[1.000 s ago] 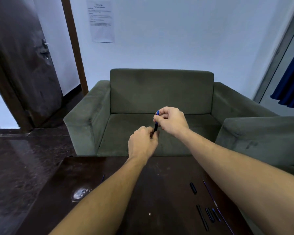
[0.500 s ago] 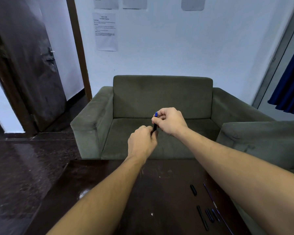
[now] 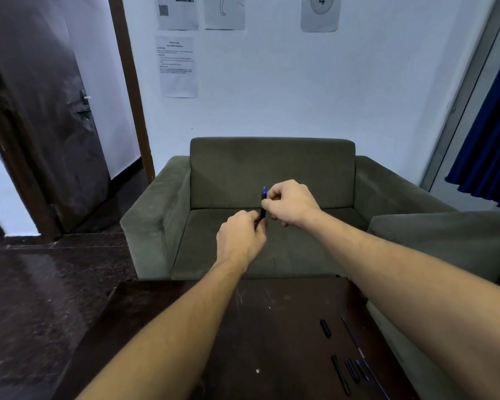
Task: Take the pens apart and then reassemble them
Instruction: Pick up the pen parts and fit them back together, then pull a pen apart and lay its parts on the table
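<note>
I hold a dark pen [image 3: 263,207] with a blue top upright in front of me, above the sofa seat. My left hand [image 3: 241,236] grips its lower end, fingers curled round it. My right hand [image 3: 290,202] pinches the upper part just under the blue tip. Loose pen parts lie on the dark table at the lower right: a short black cap [image 3: 325,328], a thin refill [image 3: 352,336], a long black barrel [image 3: 340,374] and a few short black and blue pieces [image 3: 357,370].
The dark wooden table [image 3: 162,307] fills the foreground. Behind it stands a grey-green sofa [image 3: 272,166], and a second cushion [image 3: 445,238] is at the right. A dark door [image 3: 41,111] is at the left, and papers [image 3: 178,66] hang on the wall.
The view has tilted upward, so the hands and table sit lower in frame. Both hands stay on the pen; the right hand has shifted slightly up and away from the left.
</note>
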